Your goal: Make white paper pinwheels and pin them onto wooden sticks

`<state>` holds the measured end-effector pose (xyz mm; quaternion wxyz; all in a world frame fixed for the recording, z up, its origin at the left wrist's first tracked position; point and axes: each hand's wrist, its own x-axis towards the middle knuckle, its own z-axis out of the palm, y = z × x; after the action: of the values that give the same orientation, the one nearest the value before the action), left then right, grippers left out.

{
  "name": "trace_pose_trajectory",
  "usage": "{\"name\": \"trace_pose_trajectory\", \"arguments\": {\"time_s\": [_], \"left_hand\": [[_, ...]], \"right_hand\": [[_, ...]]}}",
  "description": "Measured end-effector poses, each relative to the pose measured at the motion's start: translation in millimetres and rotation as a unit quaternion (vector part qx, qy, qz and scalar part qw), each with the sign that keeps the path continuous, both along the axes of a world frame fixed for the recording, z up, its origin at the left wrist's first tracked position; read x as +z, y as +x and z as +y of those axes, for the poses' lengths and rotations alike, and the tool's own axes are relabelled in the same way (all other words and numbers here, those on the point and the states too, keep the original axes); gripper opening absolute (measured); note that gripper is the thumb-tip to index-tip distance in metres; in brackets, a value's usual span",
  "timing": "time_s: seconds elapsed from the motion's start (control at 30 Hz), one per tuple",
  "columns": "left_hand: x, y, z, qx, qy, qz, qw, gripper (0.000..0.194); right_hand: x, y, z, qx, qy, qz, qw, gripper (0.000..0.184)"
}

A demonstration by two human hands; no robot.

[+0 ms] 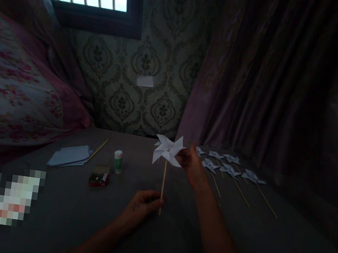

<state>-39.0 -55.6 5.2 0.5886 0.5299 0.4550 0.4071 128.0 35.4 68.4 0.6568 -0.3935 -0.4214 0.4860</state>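
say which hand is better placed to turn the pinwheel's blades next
Probably right: the right hand is raised right by the white blades, while the left hand pinches the stick near its lower end.

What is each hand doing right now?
Left hand: closed on the pinwheel's stick.
Right hand: at the paper blades; grip cannot be told.

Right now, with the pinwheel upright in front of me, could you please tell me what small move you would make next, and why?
I'd probably nudge a blade lightly with the right hand to see whether the pinwheel turns: its fingers are already beside the blades, the left hand grips the stick low down, and a pin shows at the centre.
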Motion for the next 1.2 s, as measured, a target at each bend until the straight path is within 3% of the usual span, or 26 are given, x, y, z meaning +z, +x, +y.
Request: {"name": "trace_pose_trajectory", "arguments": {"time_s": [0.07,0.2,0.33,0.4,0.47,0.6,0.67,0.77,0.97,1.2], "left_hand": [[0.7,-1,1,0.028,0.010,0.008,1.000,0.033],[2.4,-2,2,0.058,0.020,0.009,0.998,0.032],[1.3,-2,4,0.078,0.032,0.014,0.996,0.030],[1.4,-3,5,0.082,0.038,0.026,0.996,0.029],[2.6,-3,5,0.080,0.040,0.035,0.995,0.028],[4.8,-3,3,0.062,0.014,0.024,0.998,0.036],[4.4,-3,2,0.051,-0.006,0.013,0.999,0.042],[2.2,-4,3,0.051,-0.017,0.010,0.999,0.046],[2.9,-5,3,0.058,-0.049,-0.002,0.997,0.050],[7.9,-5,-1,0.042,-0.040,0.007,0.998,0.050]], "right_hand": [[5.4,6,-2,-0.024,-0.012,0.004,1.000,0.055],[11.6,0,-9,-0.095,0.030,-0.064,0.993,0.030],[11.0,-19,-14,-0.085,0.041,-0.104,0.990,0.012],[10.2,-25,-17,-0.102,0.054,-0.134,0.984,0.015],[10.5,-26,-19,-0.149,0.109,-0.198,0.963,0.021],[15.7,-12,-22,-0.217,0.240,-0.347,0.880,0.028],[18.6,0,-22,-0.221,0.265,-0.396,0.851,0.031],[20.1,20,-20,-0.200,0.266,-0.446,0.831,0.034],[16.4,43,-16,-0.137,0.277,-0.469,0.827,0.026],[14.1,48,-13,-0.129,0.277,-0.476,0.825,0.018]]}}
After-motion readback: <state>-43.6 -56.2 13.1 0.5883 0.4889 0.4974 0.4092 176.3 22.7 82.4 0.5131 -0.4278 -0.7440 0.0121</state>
